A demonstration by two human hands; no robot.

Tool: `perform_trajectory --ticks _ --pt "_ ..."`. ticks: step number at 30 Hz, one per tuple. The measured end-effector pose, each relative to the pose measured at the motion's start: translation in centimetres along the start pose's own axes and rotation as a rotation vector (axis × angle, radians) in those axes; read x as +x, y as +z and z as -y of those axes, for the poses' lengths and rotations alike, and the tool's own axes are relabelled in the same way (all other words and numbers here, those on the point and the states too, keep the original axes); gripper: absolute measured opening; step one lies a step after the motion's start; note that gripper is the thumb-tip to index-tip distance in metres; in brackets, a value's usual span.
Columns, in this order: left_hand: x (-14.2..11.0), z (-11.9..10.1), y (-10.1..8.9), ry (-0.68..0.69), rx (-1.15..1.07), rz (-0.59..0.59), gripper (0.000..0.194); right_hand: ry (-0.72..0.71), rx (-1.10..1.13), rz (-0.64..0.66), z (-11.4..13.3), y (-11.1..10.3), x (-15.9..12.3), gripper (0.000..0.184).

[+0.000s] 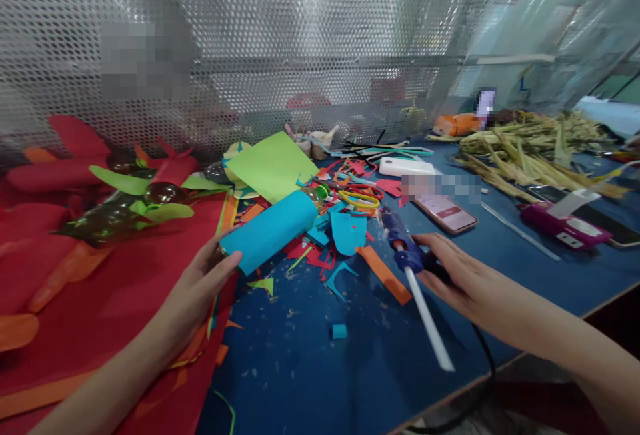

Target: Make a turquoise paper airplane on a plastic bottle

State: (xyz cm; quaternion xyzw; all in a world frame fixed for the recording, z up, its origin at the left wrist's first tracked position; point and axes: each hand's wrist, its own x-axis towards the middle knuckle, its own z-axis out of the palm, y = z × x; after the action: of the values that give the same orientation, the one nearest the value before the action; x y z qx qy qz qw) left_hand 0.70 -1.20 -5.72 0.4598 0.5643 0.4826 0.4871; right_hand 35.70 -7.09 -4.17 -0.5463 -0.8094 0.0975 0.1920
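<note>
My left hand (200, 281) is closed on the near end of a plastic bottle (273, 231) wrapped in bright blue paper. Its green-ringed neck points away from me to the right. In my right hand (463, 275) is a blue hot glue gun (397, 235), its nozzle directed away from me and a long white glue stick (430, 321) jutting from its rear. Between the hands lie a cut blue paper piece (349, 231), an orange paper strip (385, 275) and a small blue paper roll (339, 331).
Red paper (165, 301) and finished-looking bottle planes (165, 181) cover the left side. A green sheet (270, 167), paper scraps, a phone (447, 211), a purple power strip (565, 227) and dried husks (530, 148) lie around. The gun's cord (487, 355) hangs over the table's front edge.
</note>
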Motion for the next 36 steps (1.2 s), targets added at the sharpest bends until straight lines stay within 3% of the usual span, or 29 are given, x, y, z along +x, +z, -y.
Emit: perform_trajectory --ticks 3,7,10,13,25,36 --pt "0.0 0.2 -0.1 0.049 -0.001 0.031 0.064 -0.055 0.167 0.056 3.0 0.9 0.2 0.029" --pt "0.0 0.7 -0.4 0.094 0.008 0.071 0.058 -0.183 0.300 0.238 6.7 3.3 1.4 0.022" --pt "0.0 0.9 -0.6 0.102 -0.013 0.108 0.060 -0.283 0.210 0.290 8.9 4.8 2.6 0.015" --pt "0.0 1.1 -0.6 0.103 -0.041 0.122 0.060 -0.392 0.077 0.218 10.3 5.8 3.6 0.015" --pt "-0.1 1.1 -0.5 0.108 -0.079 0.121 0.059 -0.532 0.000 0.116 10.0 7.7 3.7 0.023" --pt "0.0 1.4 -0.6 0.113 -0.087 0.127 0.056 -0.522 -0.020 0.064 9.9 8.3 4.1 0.018"
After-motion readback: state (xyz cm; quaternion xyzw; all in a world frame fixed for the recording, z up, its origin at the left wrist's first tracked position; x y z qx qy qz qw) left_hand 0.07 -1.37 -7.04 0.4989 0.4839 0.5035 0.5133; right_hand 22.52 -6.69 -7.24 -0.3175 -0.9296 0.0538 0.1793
